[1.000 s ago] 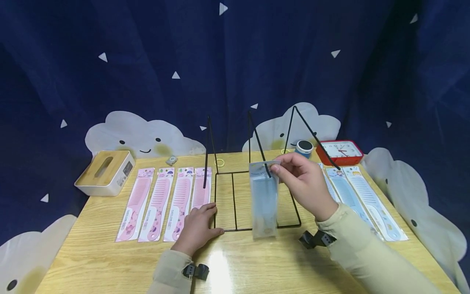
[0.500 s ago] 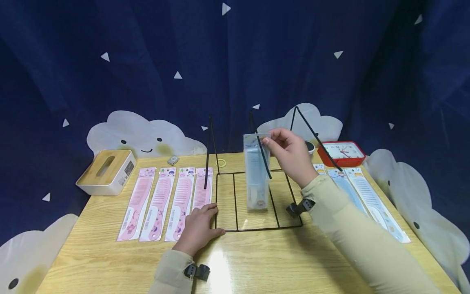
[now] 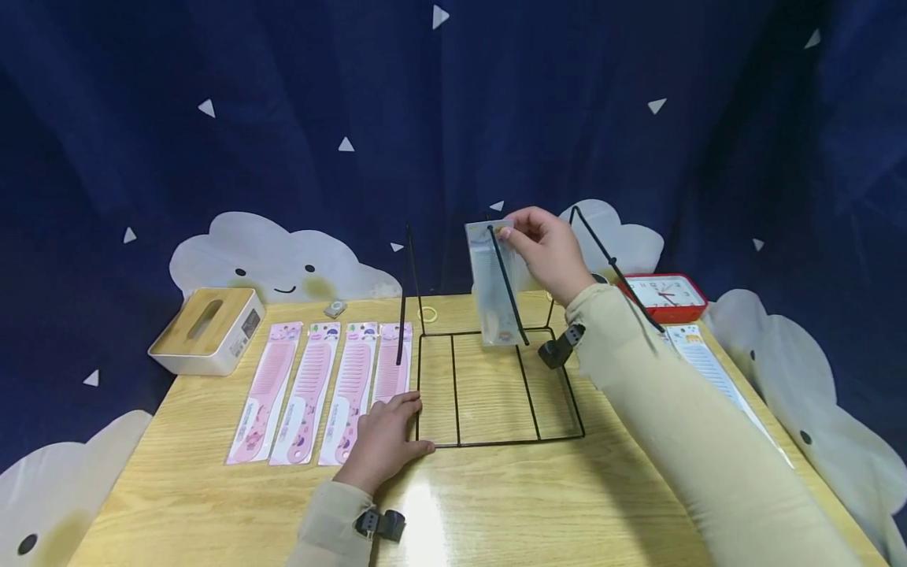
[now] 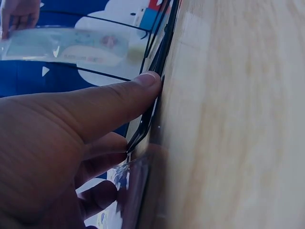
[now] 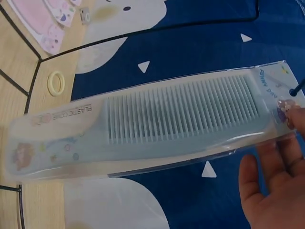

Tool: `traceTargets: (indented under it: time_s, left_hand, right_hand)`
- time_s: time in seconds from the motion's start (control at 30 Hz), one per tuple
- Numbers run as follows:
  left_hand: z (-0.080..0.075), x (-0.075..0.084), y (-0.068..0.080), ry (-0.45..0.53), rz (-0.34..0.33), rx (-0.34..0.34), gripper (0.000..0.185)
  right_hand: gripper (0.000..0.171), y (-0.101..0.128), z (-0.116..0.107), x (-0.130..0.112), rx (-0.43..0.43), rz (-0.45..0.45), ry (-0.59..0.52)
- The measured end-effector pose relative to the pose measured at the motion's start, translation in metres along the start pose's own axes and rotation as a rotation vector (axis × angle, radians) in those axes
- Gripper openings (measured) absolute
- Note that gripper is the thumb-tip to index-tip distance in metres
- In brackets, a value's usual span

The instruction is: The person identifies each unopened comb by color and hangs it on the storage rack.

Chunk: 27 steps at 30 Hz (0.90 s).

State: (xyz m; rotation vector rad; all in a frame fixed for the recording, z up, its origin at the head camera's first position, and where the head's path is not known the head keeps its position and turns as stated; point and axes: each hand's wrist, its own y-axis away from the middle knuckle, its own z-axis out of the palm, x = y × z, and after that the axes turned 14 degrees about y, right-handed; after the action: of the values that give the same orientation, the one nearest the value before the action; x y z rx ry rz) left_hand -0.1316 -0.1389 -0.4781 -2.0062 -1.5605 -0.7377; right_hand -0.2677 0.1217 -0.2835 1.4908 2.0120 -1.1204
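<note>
My right hand (image 3: 542, 244) pinches the top of a packaged light-blue comb (image 3: 492, 287), which hangs upright at the upper tip of the middle prong (image 3: 509, 295) of a black wire rack (image 3: 496, 442). In the right wrist view the comb (image 5: 157, 124) fills the frame, and the prong's tip (image 5: 296, 90) sits at the package's hang hole. My left hand (image 3: 386, 441) rests on the table with straight fingers against the rack's front-left corner. In the left wrist view its thumb (image 4: 105, 105) presses the base wire (image 4: 155, 102).
Several packaged pink combs (image 3: 319, 390) lie left of the rack, and blue ones (image 3: 708, 370) lie right of it. A tissue box (image 3: 205, 331) stands at the far left. At the back are a red clock (image 3: 666, 295) and a yellow ring (image 3: 426, 314). Wooden table (image 3: 496, 512).
My right hand has raised the blue comb from low near the rack's front up and back to the middle prong's tip. The left hand has stayed put.
</note>
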Motion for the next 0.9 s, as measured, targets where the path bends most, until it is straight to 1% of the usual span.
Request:
traceTargets:
  time_s: [0.23,0.37,0.5,0.57,0.63,0.7,0.73,0.8,0.9]
  left_hand:
    - [0.0,0.001,-0.001,0.0,-0.001,-0.005,0.073]
    - [0.0,0.0,-0.001,-0.002,0.004,-0.003,0.072]
    - [0.001,-0.001,-0.001,-0.004,0.009,-0.002,0.072]
    - [0.001,-0.001,-0.001,-0.001,0.009,-0.004,0.072]
    - [0.002,-0.001,-0.001,0.005,0.005,-0.008,0.073]
    - [0.002,-0.001,-0.001,0.009,-0.002,-0.012,0.073]
    - [0.002,-0.001,-0.001,0.007,-0.006,-0.015,0.074]
    - [0.002,-0.001,-0.002,0.005,-0.008,-0.016,0.074]
    - [0.001,-0.002,-0.003,0.002,-0.007,-0.016,0.075]
  right_hand:
    - [0.02,0.001,-0.004,0.011,-0.018,0.037,-0.021]
    - [0.024,0.01,-0.006,0.033,-0.022,0.052,-0.059]
    - [0.028,0.027,-0.007,0.07,-0.072,0.071,-0.06]
    - [0.028,0.036,-0.01,0.092,-0.089,0.083,-0.022]
    - [0.028,0.046,-0.013,0.115,-0.085,0.116,0.013]
    - [0.03,0.054,-0.015,0.14,-0.055,0.172,0.045]
    - [0.031,0.058,-0.016,0.152,-0.039,0.204,0.078]
    - [0.038,0.065,-0.02,0.178,-0.019,0.281,0.125]
    - [0.051,0.071,-0.026,0.212,-0.03,0.383,0.225]
